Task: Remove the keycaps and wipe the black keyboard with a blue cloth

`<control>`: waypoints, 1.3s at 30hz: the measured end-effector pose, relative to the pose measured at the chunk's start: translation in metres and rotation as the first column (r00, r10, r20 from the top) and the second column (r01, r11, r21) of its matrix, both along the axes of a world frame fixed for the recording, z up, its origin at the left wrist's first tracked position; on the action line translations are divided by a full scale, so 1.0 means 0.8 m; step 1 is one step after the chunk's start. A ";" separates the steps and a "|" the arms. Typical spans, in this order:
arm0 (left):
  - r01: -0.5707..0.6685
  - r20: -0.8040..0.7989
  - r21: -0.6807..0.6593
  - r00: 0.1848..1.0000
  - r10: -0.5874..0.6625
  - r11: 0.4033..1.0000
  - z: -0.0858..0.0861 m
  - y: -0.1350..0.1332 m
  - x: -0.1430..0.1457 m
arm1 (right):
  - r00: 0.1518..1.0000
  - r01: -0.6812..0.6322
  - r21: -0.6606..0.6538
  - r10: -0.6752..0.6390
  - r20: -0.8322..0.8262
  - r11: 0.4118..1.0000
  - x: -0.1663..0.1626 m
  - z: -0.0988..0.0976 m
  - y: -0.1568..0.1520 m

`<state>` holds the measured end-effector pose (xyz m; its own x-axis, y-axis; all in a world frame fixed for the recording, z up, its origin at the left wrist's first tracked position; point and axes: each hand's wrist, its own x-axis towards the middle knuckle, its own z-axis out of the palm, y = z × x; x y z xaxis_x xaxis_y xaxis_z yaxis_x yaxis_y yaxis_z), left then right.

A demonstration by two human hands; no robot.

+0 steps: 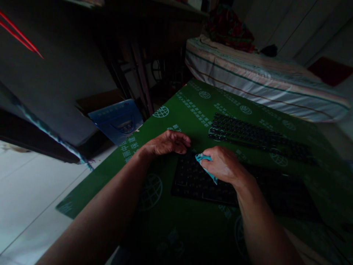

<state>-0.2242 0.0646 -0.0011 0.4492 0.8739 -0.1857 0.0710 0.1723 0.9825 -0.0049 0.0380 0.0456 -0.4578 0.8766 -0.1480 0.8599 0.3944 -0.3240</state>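
A black keyboard (198,184) lies on a green cloth with white printed globes (187,106). My right hand (224,165) is closed on a small light-blue cloth (202,159) and presses it onto the keyboard's upper left keys. My left hand (168,142) rests with fingers curled at the keyboard's far left corner, touching its edge. A second black keyboard (256,136) lies further back on the green cloth, apart from both hands.
A bed with a striped cover (261,84) stands behind the green cloth. A blue plastic sheet (118,119) leans at the left beside dark furniture. White floor tiles (30,187) show at the lower left. The room is dim.
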 end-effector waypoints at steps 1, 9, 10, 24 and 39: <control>0.000 0.000 0.001 1.000 0.000 1.000 0.000 0.000 0.000 | 1.000 -0.005 -0.010 0.005 0.001 1.000 0.001 0.001 0.000; 0.005 -0.009 -0.003 1.000 -0.005 1.000 -0.003 0.003 -0.002 | 0.987 0.004 -0.149 -0.028 -0.156 0.989 0.012 -0.004 0.010; 0.004 -0.008 -0.005 1.000 -0.004 1.000 -0.003 0.003 -0.002 | 0.981 0.011 -0.171 -0.044 -0.191 0.985 0.017 -0.004 0.012; 0.003 0.004 -0.003 1.000 -0.003 1.000 0.001 0.002 0.000 | 0.995 0.014 -0.030 -0.017 -0.095 0.999 0.003 -0.005 0.005; -0.014 -0.003 -0.017 1.000 0.014 1.000 0.000 0.001 0.000 | 0.998 0.027 -0.009 -0.027 -0.054 1.000 0.000 -0.006 0.004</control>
<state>-0.2239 0.0655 -0.0010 0.4365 0.8767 -0.2019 0.0712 0.1900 0.9792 -0.0052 0.0413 0.0412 -0.4414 0.8877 -0.1310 0.8514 0.3682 -0.3737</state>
